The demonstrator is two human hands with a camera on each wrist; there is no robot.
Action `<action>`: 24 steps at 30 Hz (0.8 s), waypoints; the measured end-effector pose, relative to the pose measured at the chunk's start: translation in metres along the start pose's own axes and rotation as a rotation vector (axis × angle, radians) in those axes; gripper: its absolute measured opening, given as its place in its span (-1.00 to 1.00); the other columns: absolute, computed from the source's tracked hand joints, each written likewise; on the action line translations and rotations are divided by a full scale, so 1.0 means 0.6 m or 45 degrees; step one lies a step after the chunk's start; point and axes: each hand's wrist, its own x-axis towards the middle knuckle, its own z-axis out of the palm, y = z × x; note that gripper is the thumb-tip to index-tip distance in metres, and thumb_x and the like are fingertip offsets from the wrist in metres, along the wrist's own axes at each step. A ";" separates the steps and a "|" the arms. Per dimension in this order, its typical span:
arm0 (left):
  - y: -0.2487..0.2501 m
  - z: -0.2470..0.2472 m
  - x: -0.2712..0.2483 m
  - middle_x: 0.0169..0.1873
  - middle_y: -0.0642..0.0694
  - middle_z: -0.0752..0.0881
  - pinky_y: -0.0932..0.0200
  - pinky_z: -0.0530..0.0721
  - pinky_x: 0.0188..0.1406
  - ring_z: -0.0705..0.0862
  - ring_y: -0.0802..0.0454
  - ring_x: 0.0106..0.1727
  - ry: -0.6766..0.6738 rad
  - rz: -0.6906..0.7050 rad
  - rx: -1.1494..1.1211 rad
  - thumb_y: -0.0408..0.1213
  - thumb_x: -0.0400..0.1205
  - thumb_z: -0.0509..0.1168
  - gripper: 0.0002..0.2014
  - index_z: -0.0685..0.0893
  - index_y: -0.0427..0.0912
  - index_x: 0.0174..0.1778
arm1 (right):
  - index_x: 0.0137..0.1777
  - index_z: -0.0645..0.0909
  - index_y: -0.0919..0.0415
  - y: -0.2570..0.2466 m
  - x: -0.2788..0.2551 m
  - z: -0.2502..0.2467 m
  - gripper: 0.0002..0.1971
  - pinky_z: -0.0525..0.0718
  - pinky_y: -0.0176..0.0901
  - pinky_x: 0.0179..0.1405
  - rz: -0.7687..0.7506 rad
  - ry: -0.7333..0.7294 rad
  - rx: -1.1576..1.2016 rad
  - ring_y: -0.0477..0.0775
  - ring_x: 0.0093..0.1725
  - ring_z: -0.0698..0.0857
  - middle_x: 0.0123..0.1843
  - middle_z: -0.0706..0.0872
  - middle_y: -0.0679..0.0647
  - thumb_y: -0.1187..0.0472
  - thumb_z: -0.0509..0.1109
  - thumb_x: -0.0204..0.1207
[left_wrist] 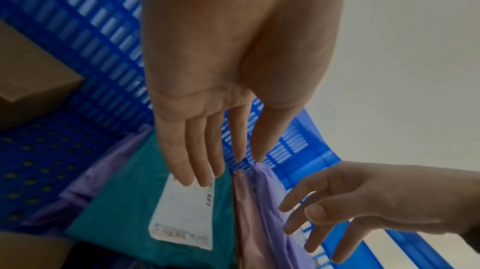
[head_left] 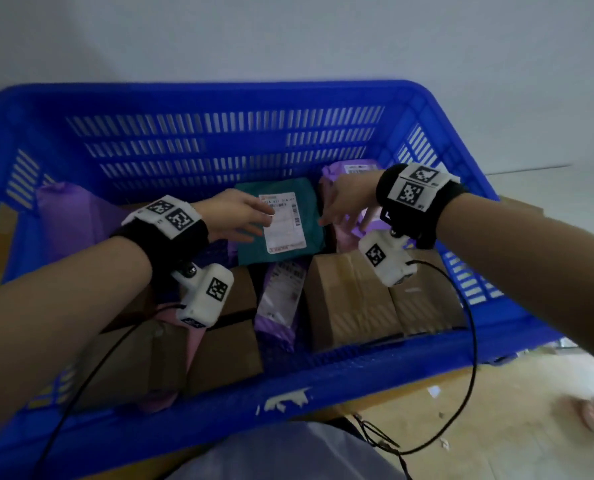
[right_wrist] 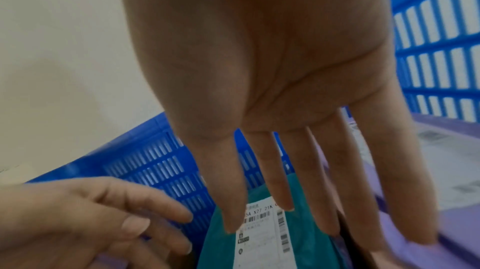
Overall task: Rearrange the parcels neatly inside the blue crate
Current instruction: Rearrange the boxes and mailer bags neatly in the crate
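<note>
A teal parcel [head_left: 290, 194] with a white shipping label [head_left: 285, 225] lies in the middle of the blue crate [head_left: 219, 403], on top of other parcels. My left hand [head_left: 240, 216] hovers over its left side, fingers straight, tips near the label [left_wrist: 182, 212]. My right hand [head_left: 340, 207] reaches toward the parcel's right edge, fingers spread and holding nothing. Both wrist views show open palms above the teal parcel [left_wrist: 122, 201] [right_wrist: 303, 232]. Purple bags [head_left: 347, 174] lie to the right and back left.
Brown cardboard boxes [head_left: 351, 299] fill the crate's near half, with a purple bag [head_left: 281, 299] wedged between them. Another purple bag [head_left: 67, 209] sits at the back left. The slotted crate walls [head_left: 219, 143] rise on all sides. A wooden floor [head_left: 496, 410] lies to the right.
</note>
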 end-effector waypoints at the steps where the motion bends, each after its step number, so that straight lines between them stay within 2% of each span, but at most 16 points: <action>1: 0.010 0.008 -0.006 0.33 -0.09 0.61 0.07 0.62 0.06 0.65 -0.04 0.18 -0.042 0.016 0.028 -0.28 0.67 0.28 -0.62 0.53 -0.13 0.43 | 0.26 0.59 0.40 0.009 -0.009 0.002 -0.57 0.78 -0.02 -0.20 0.006 -0.017 -0.009 0.13 -0.23 0.71 -0.05 0.69 0.17 0.08 0.43 0.54; 4: 0.034 0.030 -0.018 0.39 -0.09 0.58 0.12 0.63 0.04 0.64 -0.03 0.20 -0.157 0.045 0.103 -0.27 0.67 0.27 -0.57 0.48 -0.13 0.49 | 0.25 0.60 0.38 0.033 -0.027 0.009 -0.58 0.75 0.05 -0.09 0.030 -0.043 -0.007 0.12 -0.20 0.71 0.01 0.69 0.14 0.07 0.43 0.54; 7: 0.043 0.052 -0.022 0.31 -0.07 0.60 0.24 0.67 -0.10 0.64 -0.01 0.17 -0.221 0.053 0.198 -0.26 0.68 0.26 -0.56 0.45 -0.14 0.51 | 0.23 0.64 0.37 0.050 -0.034 0.020 -0.56 0.77 0.14 0.08 0.032 -0.054 -0.050 0.17 -0.04 0.72 -0.01 0.71 0.16 0.03 0.44 0.52; 9: 0.038 0.067 -0.020 0.20 -0.04 0.59 0.18 0.67 -0.04 0.63 -0.01 0.16 -0.230 0.033 0.275 -0.26 0.68 0.26 -0.59 0.47 -0.14 0.48 | 0.24 0.66 0.34 0.052 -0.034 0.031 -0.56 0.76 0.04 0.08 0.034 -0.073 -0.120 0.15 0.00 0.68 0.02 0.71 0.19 0.00 0.42 0.52; 10: 0.030 0.074 -0.016 0.17 -0.05 0.59 0.14 0.66 0.00 0.63 -0.02 0.15 -0.229 0.004 0.306 -0.27 0.68 0.26 -0.61 0.50 -0.14 0.45 | 0.26 0.66 0.33 0.051 -0.034 0.038 -0.56 0.77 -0.08 0.00 0.032 -0.076 -0.177 0.11 -0.03 0.65 0.01 0.69 0.17 0.00 0.40 0.54; 11: 0.021 0.081 -0.012 0.14 -0.07 0.59 0.11 0.66 0.03 0.63 -0.03 0.13 -0.225 -0.038 0.334 -0.29 0.67 0.27 -0.63 0.52 -0.16 0.43 | 0.27 0.65 0.32 0.048 -0.035 0.043 -0.57 0.76 -0.27 -0.17 0.023 -0.067 -0.234 0.07 -0.06 0.62 0.00 0.67 0.16 0.01 0.38 0.56; 12: 0.011 0.087 -0.007 0.12 -0.10 0.60 0.09 0.67 0.04 0.63 -0.04 0.10 -0.225 -0.080 0.355 -0.31 0.67 0.27 -0.64 0.54 -0.18 0.41 | 0.28 0.65 0.33 0.047 -0.036 0.048 -0.58 0.68 -0.44 -0.43 0.011 -0.052 -0.278 0.04 -0.13 0.61 -0.02 0.64 0.14 0.03 0.38 0.56; 13: 0.001 0.093 -0.004 0.10 -0.13 0.61 0.10 0.69 0.01 0.64 -0.03 0.04 -0.226 -0.117 0.386 -0.32 0.66 0.27 -0.65 0.55 -0.20 0.39 | 0.28 0.64 0.34 0.046 -0.036 0.052 -0.58 0.54 -0.52 -0.64 0.000 -0.039 -0.311 0.01 -0.22 0.59 -0.03 0.63 0.12 0.05 0.40 0.55; 15: -0.019 0.102 0.002 0.09 -0.18 0.61 0.17 0.68 -0.19 0.63 0.01 -0.10 -0.226 -0.152 0.478 -0.32 0.66 0.27 -0.67 0.58 -0.25 0.35 | 0.31 0.63 0.32 0.048 -0.035 0.059 -0.56 0.38 -0.55 -0.83 -0.029 -0.020 -0.357 -0.10 -0.38 0.50 -0.01 0.61 0.09 0.06 0.43 0.53; 16: -0.031 0.105 0.006 0.13 -0.19 0.61 0.18 0.64 -0.23 0.63 -0.01 -0.09 -0.230 -0.156 0.535 -0.30 0.66 0.27 -0.67 0.59 -0.26 0.34 | 0.33 0.62 0.31 0.050 -0.033 0.062 -0.55 0.36 -0.56 -0.85 -0.036 -0.015 -0.353 -0.13 -0.40 0.47 0.00 0.60 0.07 0.07 0.44 0.52; 17: -0.040 0.108 0.009 0.19 -0.20 0.61 0.19 0.59 -0.18 0.63 -0.05 -0.02 -0.235 -0.165 0.591 -0.28 0.66 0.28 -0.67 0.60 -0.26 0.33 | 0.34 0.61 0.29 0.052 -0.031 0.063 -0.55 0.34 -0.56 -0.86 -0.041 -0.011 -0.342 -0.15 -0.41 0.45 -0.01 0.59 0.06 0.07 0.45 0.52; 19: -0.055 0.114 0.015 0.14 -0.21 0.59 0.16 0.51 -0.13 0.58 -0.09 0.01 -0.240 -0.213 0.626 -0.27 0.66 0.27 -0.82 0.64 -0.22 0.14 | 0.34 0.61 0.28 0.057 -0.026 0.064 -0.55 0.32 -0.56 -0.86 -0.055 -0.002 -0.317 -0.15 -0.42 0.43 -0.11 0.60 0.02 0.07 0.45 0.52; 20: -0.064 0.118 0.022 0.03 -0.21 0.56 0.16 0.48 -0.19 0.54 -0.07 -0.08 -0.237 -0.232 0.629 -0.29 0.66 0.26 -0.94 0.60 -0.19 -0.03 | 0.33 0.62 0.28 0.059 -0.023 0.065 -0.56 0.33 -0.56 -0.85 -0.063 0.004 -0.304 -0.15 -0.42 0.43 -0.17 0.59 -0.01 0.07 0.45 0.52; 21: -0.071 0.123 0.028 -0.07 -0.19 0.53 0.17 0.45 -0.26 0.51 -0.05 -0.16 -0.220 -0.263 0.627 -0.31 0.67 0.26 -0.93 0.54 -0.19 -0.12 | 0.32 0.63 0.28 0.062 -0.022 0.065 -0.56 0.38 -0.54 -0.80 -0.069 0.007 -0.288 -0.15 -0.41 0.44 -0.17 0.60 -0.01 0.06 0.45 0.51; 22: -0.078 0.129 0.035 -0.14 -0.17 0.51 0.16 0.42 -0.29 0.49 -0.04 -0.20 -0.197 -0.279 0.621 -0.32 0.66 0.25 -0.91 0.54 -0.24 -0.13 | 0.31 0.64 0.28 0.064 -0.019 0.065 -0.56 0.46 -0.51 -0.69 -0.073 0.009 -0.277 -0.13 -0.36 0.49 -0.09 0.63 0.02 0.04 0.46 0.51; 24: -0.088 0.141 0.046 -0.21 -0.17 0.50 0.15 0.41 -0.29 0.49 -0.05 -0.22 -0.157 -0.306 0.614 -0.35 0.66 0.25 -0.88 0.54 -0.33 -0.13 | 0.31 0.65 0.27 0.070 -0.017 0.066 -0.54 0.60 -0.37 -0.30 -0.077 0.007 -0.266 -0.03 -0.13 0.60 0.14 0.69 0.08 0.00 0.46 0.50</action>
